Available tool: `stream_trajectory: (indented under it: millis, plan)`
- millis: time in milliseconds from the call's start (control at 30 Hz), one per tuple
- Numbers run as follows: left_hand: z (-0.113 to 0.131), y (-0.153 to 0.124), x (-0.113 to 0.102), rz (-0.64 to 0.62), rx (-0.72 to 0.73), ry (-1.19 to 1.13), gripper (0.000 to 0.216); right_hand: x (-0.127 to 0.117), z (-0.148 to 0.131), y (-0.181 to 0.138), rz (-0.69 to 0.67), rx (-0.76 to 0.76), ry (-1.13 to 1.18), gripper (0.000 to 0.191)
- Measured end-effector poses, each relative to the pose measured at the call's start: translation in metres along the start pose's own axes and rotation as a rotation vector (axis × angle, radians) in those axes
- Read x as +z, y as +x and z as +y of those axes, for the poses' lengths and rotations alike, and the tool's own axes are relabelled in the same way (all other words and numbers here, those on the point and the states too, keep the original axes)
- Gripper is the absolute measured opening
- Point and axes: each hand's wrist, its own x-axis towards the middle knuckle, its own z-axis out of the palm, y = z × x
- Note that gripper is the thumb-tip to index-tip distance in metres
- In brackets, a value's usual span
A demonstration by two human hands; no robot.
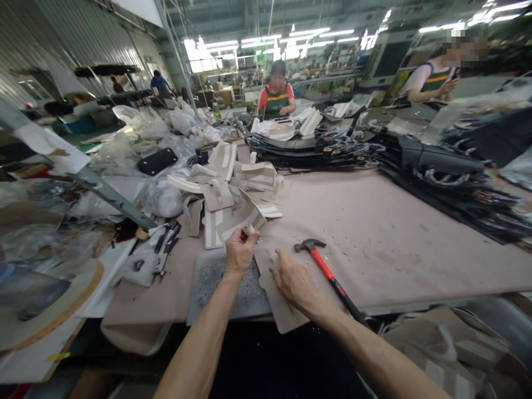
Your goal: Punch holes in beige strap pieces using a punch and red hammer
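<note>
My left hand [240, 252] is closed round a short, pale metal cylinder [248, 229], its round end pointing up. The rest of that piece is hidden by the fingers. Below this hand lies a grey, pitted slab [211, 282]. My right hand [297, 280] rests on a flat beige panel [285, 317], fingers stretched and apart. The panel overlaps the slab's right side and sticks out past the table's front edge. To the right of it is a claw hammer [328, 271] with a red and black handle, touched by neither hand.
Beige pieces with pale strips [220, 221] are heaped beyond the slab. Black stacked panels [316, 149] line the table's back and right. Pliers-like tools [166, 249] and a slanting metal post [103, 191] stand left. Co-workers [277, 97] sit across the table.
</note>
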Motion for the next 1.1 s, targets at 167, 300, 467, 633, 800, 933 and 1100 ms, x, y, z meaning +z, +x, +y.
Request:
stream_trajectory:
  millis: [167,300,467,633,800,933,1100]
  plan:
    - [-0.036,-0.013,0.011,-0.089,-0.093,0.036,0.021,0.026,-0.005,0.000,-0.014,0.069,0.157,0.037]
    - [-0.052,-0.014,0.014,-0.158,-0.143,-0.017,0.025,0.035,-0.005,-0.001,-0.006,0.056,0.230,0.043]
    - [-0.058,-0.010,0.018,-0.210,-0.168,0.004,0.026,0.038,0.001,-0.002,-0.094,0.048,0.288,0.042]
    - [-0.058,-0.005,0.022,-0.265,-0.195,0.043,0.022,0.035,0.006,0.001,-0.142,0.042,0.253,0.039]
    - [-0.062,-0.003,0.022,-0.273,-0.192,0.042,0.023,0.035,0.013,0.004,-0.164,0.021,0.224,0.039]
    - [-0.060,-0.005,0.021,-0.276,-0.170,0.054,0.022,0.035,0.015,0.005,-0.155,0.023,0.222,0.038]
    - [-0.056,-0.009,0.022,-0.279,-0.117,0.151,0.017,0.030,0.016,-0.001,-0.130,-0.003,0.343,0.042]
